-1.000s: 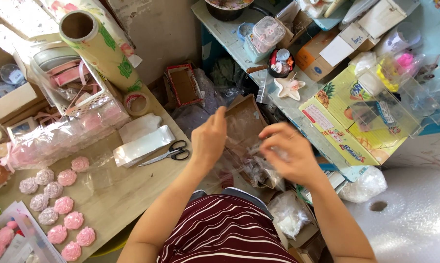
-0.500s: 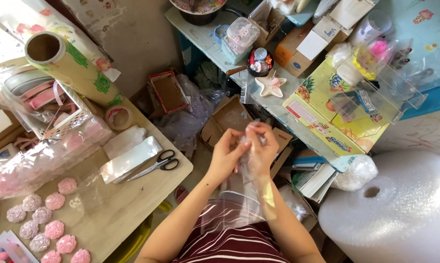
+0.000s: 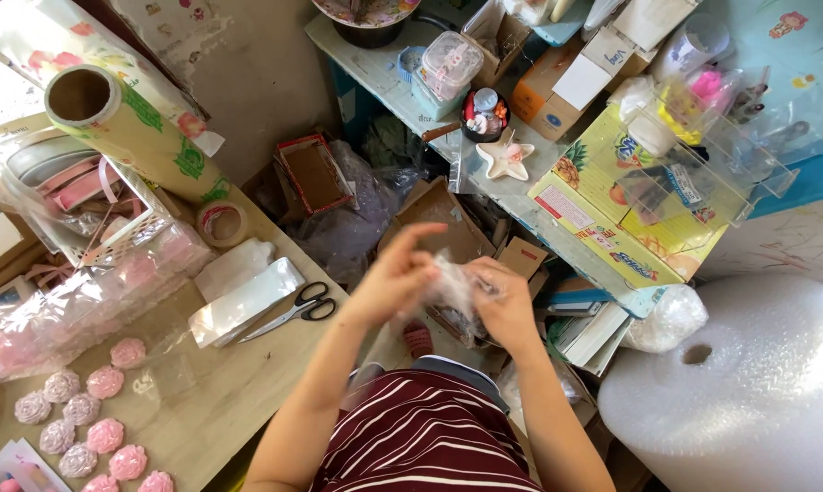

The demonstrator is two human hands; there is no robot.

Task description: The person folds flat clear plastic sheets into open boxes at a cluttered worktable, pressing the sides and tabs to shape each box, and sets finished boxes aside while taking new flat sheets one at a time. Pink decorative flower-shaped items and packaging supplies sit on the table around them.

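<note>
Cluttered craft bench (image 3: 238, 401) | scissors (image 3: 293, 310) lying near its edge | we are pinching a clear plastic bag (image 3: 452, 287) between left hand (image 3: 395, 281) and right hand (image 3: 504, 305), fingers closed.

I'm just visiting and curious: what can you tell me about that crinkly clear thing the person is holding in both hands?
The clear plastic wrap is a thin, see-through film, crumpled and glinting whitish where it catches the light. It is held in the air in front of the person's striped shirt, not resting on anything. The left hand pinches its left side, and the right hand grips its right side. What, if anything, is inside cannot be made out.
</note>
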